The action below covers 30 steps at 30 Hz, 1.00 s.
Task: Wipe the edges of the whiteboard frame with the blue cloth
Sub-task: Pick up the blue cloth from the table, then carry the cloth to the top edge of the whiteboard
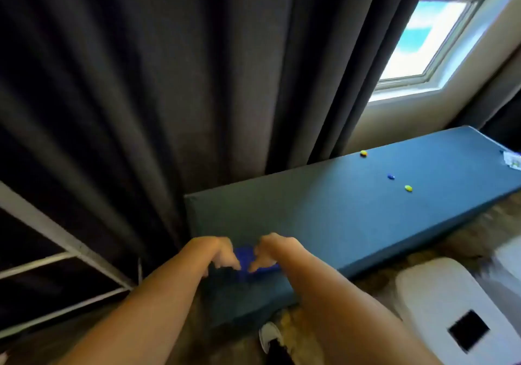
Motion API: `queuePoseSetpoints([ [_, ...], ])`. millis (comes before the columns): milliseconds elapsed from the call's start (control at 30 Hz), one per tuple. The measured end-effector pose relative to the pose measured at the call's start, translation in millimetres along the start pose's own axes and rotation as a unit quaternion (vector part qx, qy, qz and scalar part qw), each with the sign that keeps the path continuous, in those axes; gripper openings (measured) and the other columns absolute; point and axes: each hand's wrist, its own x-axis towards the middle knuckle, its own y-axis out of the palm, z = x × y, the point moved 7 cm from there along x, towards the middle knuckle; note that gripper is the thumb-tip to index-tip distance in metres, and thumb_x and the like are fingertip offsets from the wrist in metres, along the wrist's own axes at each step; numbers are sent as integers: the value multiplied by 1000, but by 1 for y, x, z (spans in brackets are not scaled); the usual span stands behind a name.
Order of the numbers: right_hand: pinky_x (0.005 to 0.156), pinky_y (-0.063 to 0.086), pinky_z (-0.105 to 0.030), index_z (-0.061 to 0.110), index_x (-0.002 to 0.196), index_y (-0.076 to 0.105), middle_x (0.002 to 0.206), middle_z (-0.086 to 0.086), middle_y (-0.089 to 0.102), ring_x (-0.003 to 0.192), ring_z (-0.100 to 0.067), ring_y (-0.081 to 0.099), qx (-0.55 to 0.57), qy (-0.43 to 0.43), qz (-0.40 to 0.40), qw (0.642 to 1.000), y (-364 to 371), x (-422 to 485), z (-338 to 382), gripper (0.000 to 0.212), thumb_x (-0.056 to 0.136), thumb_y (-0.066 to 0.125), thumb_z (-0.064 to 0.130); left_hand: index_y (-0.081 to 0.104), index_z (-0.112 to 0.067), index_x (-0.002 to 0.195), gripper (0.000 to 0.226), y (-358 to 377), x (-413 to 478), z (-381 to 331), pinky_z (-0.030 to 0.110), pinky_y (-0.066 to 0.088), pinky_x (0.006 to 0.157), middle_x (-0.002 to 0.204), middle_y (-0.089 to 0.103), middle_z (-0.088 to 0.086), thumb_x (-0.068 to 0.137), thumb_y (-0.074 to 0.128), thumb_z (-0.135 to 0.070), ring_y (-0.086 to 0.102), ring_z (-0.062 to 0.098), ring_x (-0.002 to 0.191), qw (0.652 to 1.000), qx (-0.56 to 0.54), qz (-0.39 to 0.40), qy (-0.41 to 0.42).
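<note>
Left hand [222,254]: low centre of the view, knuckles up, fingers curled downward and pinching the left part of the blue cloth.
Right hand [269,253]: just at 3 o'clock of the left hand, near it but not touching, fingers bent down and gripping the right part of the same cloth; one fingertip points toward 7 o'clock.
Blue cloth [244,263]: bright blue, bunched between the two hands, lying on the near end of the blue-green padded surface [352,209]; mostly hidden by the fingers.
Small pieces: a yellow piece [363,153], a blue piece [390,177] and a second yellow piece [408,188] lie on the surface toward 2 o'clock, well apart from the hands.
Dark curtain [169,83]: hangs behind the surface, filling 9 to 12 o'clock.
Window [423,40]: bright, at 1 o'clock.
White metal frame [56,235]: at 8 o'clock; whether it belongs to the whiteboard, I cannot tell.
White object [439,302]: at 4 o'clock, blurred.
</note>
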Motion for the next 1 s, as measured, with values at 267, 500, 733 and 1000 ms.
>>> queuePoseSetpoints([
  [267,98,45,-55,30,118,55,134,-11,34,126,-42,29,140,42,-72,987,47,54,-46,22,96,53,29,58,-10,107,29,44,83,-13,35,46,87,118,65,13,90,62,-33,60,31,108,978,-118,-171,-20],
  [500,83,50,-41,12,127,46,139,-15,43,118,-39,54,400,202,-72,891,48,71,-87,64,76,82,21,50,0,108,37,69,96,3,40,55,71,122,59,26,78,72,5,60,37,102,741,-637,-148,-155],
  [733,68,61,-48,2,106,70,98,-19,76,87,-34,75,684,-8,35,728,-7,50,-29,42,68,86,3,67,-2,97,15,17,17,35,33,51,68,82,75,11,86,59,3,67,24,83,517,-850,-102,14],
  [1000,72,61,-34,-2,108,71,106,-20,74,93,-28,74,698,-298,76,646,-119,-61,208,39,70,73,-7,62,-3,112,29,-58,-189,197,39,57,71,104,72,16,90,47,8,71,27,93,449,-825,-262,221],
])
